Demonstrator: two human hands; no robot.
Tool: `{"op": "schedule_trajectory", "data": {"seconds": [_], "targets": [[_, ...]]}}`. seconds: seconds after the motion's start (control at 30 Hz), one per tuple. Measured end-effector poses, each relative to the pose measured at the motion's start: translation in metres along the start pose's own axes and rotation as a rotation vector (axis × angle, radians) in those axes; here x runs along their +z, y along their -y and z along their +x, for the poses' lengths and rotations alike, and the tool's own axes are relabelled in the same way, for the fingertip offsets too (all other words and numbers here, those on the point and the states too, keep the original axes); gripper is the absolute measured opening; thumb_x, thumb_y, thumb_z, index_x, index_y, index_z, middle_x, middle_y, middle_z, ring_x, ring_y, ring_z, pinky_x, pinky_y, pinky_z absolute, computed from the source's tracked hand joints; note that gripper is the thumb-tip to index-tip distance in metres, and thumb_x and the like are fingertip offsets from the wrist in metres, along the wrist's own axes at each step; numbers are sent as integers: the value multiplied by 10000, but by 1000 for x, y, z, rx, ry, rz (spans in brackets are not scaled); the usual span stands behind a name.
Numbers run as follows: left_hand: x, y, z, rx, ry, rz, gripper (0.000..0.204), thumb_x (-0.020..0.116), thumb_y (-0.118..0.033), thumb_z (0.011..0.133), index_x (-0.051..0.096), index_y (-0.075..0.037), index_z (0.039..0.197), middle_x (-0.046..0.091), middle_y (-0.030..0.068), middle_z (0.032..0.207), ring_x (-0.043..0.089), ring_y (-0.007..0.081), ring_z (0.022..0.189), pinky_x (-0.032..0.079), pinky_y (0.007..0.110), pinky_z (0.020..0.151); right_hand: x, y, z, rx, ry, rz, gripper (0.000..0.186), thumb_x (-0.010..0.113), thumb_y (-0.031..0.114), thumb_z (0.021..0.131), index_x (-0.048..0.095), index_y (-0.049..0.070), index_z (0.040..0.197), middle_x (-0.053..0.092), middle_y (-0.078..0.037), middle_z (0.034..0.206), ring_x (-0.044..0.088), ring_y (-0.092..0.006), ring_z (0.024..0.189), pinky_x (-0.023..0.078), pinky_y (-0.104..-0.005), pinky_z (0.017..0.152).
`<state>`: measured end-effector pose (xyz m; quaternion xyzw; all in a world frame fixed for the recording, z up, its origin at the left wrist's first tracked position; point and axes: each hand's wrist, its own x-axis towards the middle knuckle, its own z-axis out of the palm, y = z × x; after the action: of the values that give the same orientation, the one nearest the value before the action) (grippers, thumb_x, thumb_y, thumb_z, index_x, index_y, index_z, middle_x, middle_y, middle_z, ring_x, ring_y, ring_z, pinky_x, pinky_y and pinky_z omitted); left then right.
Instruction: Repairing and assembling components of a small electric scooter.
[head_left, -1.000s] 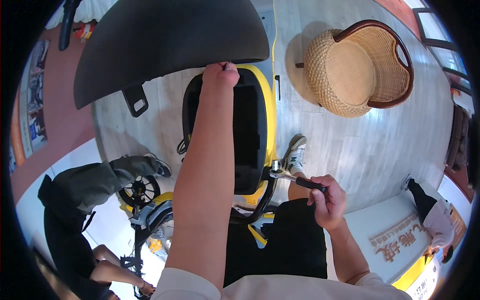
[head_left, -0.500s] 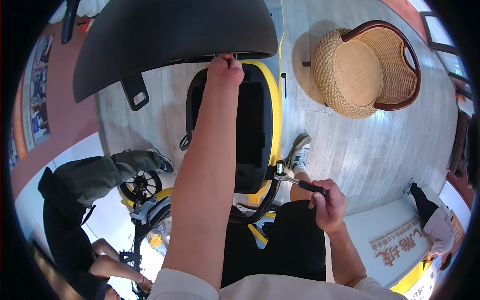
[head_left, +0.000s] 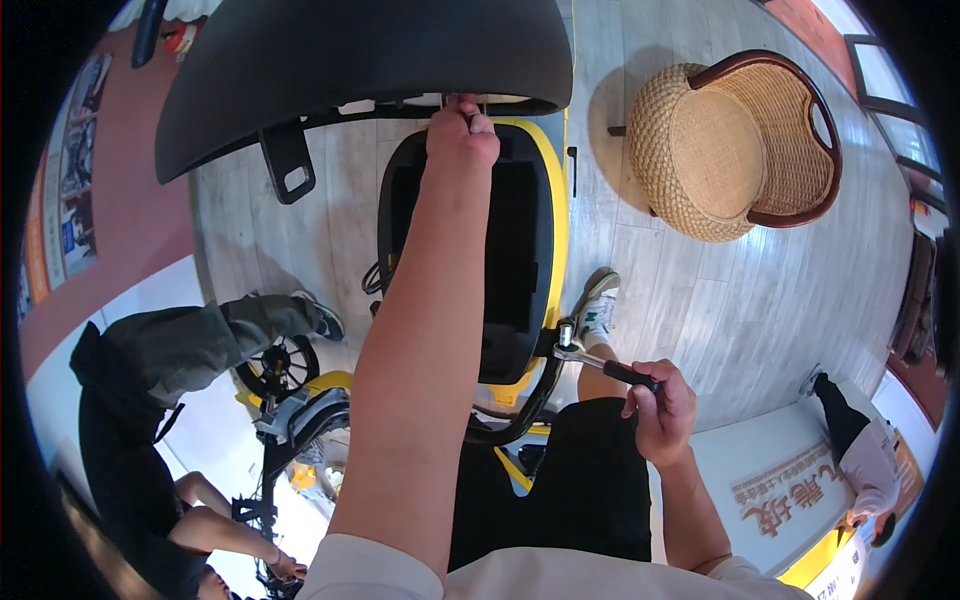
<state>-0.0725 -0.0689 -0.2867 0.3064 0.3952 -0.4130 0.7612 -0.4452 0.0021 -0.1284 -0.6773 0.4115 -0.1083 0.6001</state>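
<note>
A large black curved shell [head_left: 370, 60] spans the top of the view, with a slotted bracket [head_left: 287, 165] hanging off its left side. My left hand [head_left: 464, 135] reaches up to the shell's lower rim and is closed around it, the fingertips partly hidden there. Below it lies a yellow-edged machine body with a dark panel [head_left: 512, 240], crossed by my left forearm. In my right hand [head_left: 665, 410] is the black handle of a ratchet wrench [head_left: 605, 368]. The wrench's socket end rests at a joint beside a bent black tube [head_left: 540, 395].
A round wicker chair [head_left: 715, 145] stands on the wood-look floor at the right. On the left, a person in dark clothes [head_left: 130, 430] is at another yellow and black wheeled machine [head_left: 280, 375]. Another person [head_left: 865, 450] is at the far right by a lettered wall.
The black shell and its bracket have shifted slightly up and right, my left hand moving along with the rim. The wrench stays in my right hand, at much the same angle.
</note>
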Motion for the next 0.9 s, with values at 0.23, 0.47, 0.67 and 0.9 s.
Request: {"op": "schedule_trajectory", "data": {"seconds": [0.23, 0.47, 0.67, 0.9], "targets": [[11, 2, -4, -1, -124, -48, 187, 461, -200, 1016, 600, -155, 900, 545, -76, 723, 367, 15, 507, 193, 179, 408, -4, -3, -3, 24, -10, 0, 163, 461, -27, 941, 518, -68, 1088, 585, -134, 929, 537, -108, 583, 456, -218, 522], [5, -2, -8, 4, -178, -27, 90, 539, -148, 978, 619, -113, 958, 617, -36, 814, 396, 25, 545, 222, 170, 422, -4, 11, 13, -12, -57, 5, 160, 473, -18, 935, 527, -72, 1076, 580, -117, 884, 553, -105, 590, 452, -219, 528], [-50, -13, -76, 272, -6, 555, 229, 574, -201, 965, 620, -32, 1112, 632, 15, 890, 459, 56, 611, 300, 193, 457, 10, 47, 85, -180, -140, 131, 192, 454, -74, 921, 532, -77, 1096, 605, -120, 909, 549, -95, 632, 464, -212, 576], [-54, -16, -107, 32, 189, 502, 401, 504, -354, 994, 531, -26, 1224, 608, 106, 1119, 568, 195, 1025, 421, 323, 881, 85, 65, 194, -493, -94, -305, 168, 630, 38, 866, 600, 6, 1028, 599, -184, 849, 608, -369, 736, 491, -387, 630]]}}
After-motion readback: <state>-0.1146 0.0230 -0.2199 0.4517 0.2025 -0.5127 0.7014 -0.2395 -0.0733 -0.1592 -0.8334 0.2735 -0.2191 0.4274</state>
